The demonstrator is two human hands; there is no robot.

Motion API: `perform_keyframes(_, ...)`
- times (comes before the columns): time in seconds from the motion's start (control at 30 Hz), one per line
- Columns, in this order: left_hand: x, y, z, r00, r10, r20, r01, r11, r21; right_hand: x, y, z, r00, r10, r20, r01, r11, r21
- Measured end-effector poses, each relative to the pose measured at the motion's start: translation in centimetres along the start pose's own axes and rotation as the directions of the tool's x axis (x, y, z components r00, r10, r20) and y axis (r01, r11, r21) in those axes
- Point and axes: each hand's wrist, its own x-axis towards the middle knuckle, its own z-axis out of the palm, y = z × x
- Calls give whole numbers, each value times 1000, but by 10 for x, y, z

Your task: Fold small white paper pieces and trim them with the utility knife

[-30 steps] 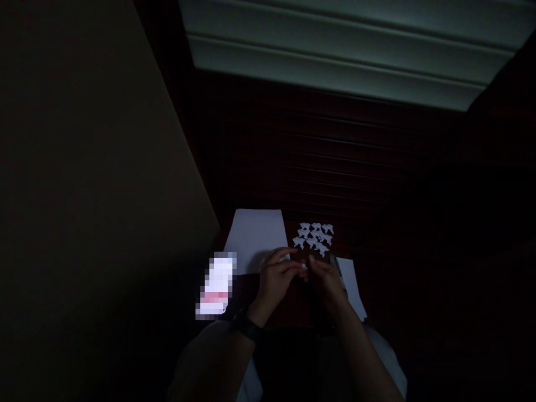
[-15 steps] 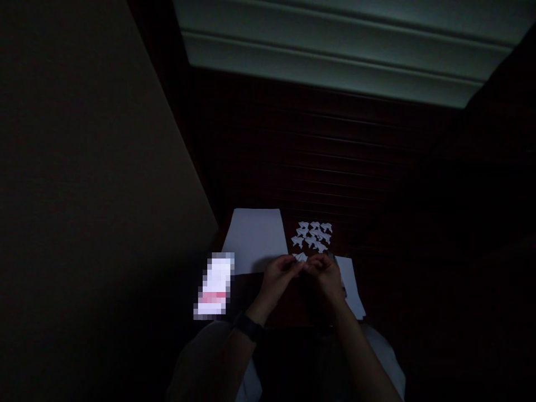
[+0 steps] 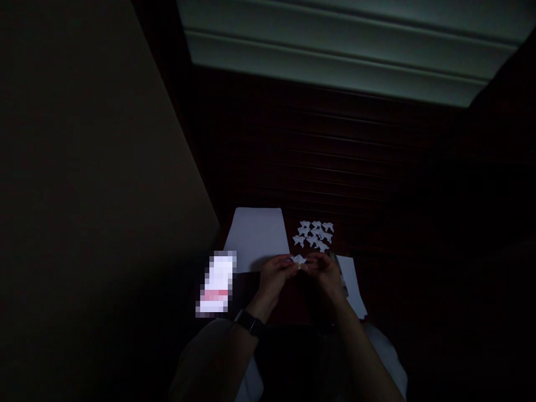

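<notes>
In a very dark room, my left hand [image 3: 274,274] and my right hand [image 3: 326,273] meet over a dark table [image 3: 293,304]. Both pinch a small folded white paper piece [image 3: 298,259] between their fingertips. A dark watch sits on my left wrist [image 3: 248,321]. Just beyond the hands lies a cluster of several small folded white paper figures [image 3: 314,235].
A white sheet of paper [image 3: 257,237] lies at the back left of the table. Another white sheet [image 3: 352,285] lies under my right forearm's side. A bright blurred rectangle [image 3: 216,283] sits at the left. A dark slatted wall rises behind, a plain wall at the left.
My hands moved slightly away from me, and the small folded paper now shows between the fingertips, where a second ago it was mostly hidden.
</notes>
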Motion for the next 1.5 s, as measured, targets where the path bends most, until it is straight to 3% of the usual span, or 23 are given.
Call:
perform_keyframes(0.07, 1, -4, -1, 1000, -9, -26, 9, 1000, 19, 2, -3, -9, 998, -46, -30, 41, 987, -156)
perform_keyframes(0.13, 3, -11, -4, 1000, 2, -12, -1, 996, 90, 5, -9, -27, 984, -137, -110, 78, 903, -422)
perform_keyframes(0.23, 6, -25, -5, 998, 0, 70, -26, 931, 363, 10, -20, -63, 967, -194, -167, -34, 549, -835)
perform_keyframes(0.27, 6, -30, -5, 996, -3, 89, -42, 865, 499, 11, -22, -74, 970, -162, -181, -99, 419, -903)
perform_keyframes(0.33, 6, -38, -3, 995, 0, 104, -62, 802, 594, 13, -24, -90, 976, -57, -208, -191, 217, -957)
perform_keyframes(0.4, 4, -41, -1, 994, 21, 110, -88, 754, 651, 13, -22, -95, 972, 55, -228, -233, 88, -969)
perform_keyframes(0.47, 0, -39, 1, 992, 49, 112, -115, 698, 707, 12, -18, -94, 965, 131, -225, -229, 20, -973)
perform_keyframes(0.53, -5, -34, 2, 992, 76, 104, -129, 649, 750, 10, -14, -91, 969, 157, -189, -189, -13, -982)
perform_keyframes(0.6, -11, -27, 2, 988, 117, 102, -150, 546, 825, 8, -12, -89, 978, 151, -140, -137, -32, -990)
perform_keyframes(0.7, -21, -18, 1, 961, 202, 188, -237, 255, 938, 6, -11, -90, 987, 142, -78, -71, -54, -996)
perform_keyframes(0.77, -31, -18, 1, 923, 241, 299, -336, 129, 933, 5, -12, -91, 988, 146, -53, -43, -70, -997)
perform_keyframes(0.93, -55, -37, 4, 821, 285, 494, -521, 21, 853, 9, -14, -90, 985, 170, -25, -7, -101, -995)
perform_keyframes(1.07, -66, -52, 6, 816, 278, 506, -515, -48, 856, 12, -16, -91, 977, 213, -4, 19, -108, -994)
perform_keyframes(1.2, -69, -52, 7, 819, 290, 496, -487, -108, 867, 15, -17, -96, 965, 261, 21, 50, -104, -993)
perform_keyframes(1.4, -72, -56, 15, 757, 315, 573, -525, -229, 820, 28, -18, -100, 953, 301, 24, 49, -76, -996)
perform_keyframes(1.5, -79, -60, 17, 756, 319, 571, -518, -240, 821, 33, -24, -107, 960, 279, 32, 43, -34, -998)
